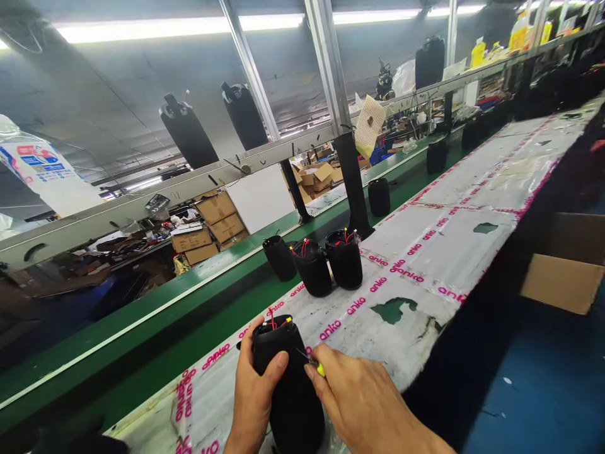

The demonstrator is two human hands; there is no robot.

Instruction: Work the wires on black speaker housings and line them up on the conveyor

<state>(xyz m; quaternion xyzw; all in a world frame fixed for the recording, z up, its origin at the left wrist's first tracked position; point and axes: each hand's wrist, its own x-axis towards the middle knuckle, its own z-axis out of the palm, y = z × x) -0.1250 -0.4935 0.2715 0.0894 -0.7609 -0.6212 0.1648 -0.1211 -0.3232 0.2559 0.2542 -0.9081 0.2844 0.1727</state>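
A black cylindrical housing stands tilted in front of me, with red wires and small white and yellow connectors at its open top. My left hand is wrapped around its upper left side, thumb across the front. In my right hand is a small yellow-handled tool, pinched between thumb and fingers. Its thin metal tip reaches the housing's upper right side; whether it touches is unclear. Just beyond are two similar wired housings on the bench covering.
White plastic sheeting with pink lettering and torn patches covers the bench. Along its left runs a green conveyor, carrying another black housing. Above it, a metal shelf rail holds more black cylinders. An open cardboard box is at right.
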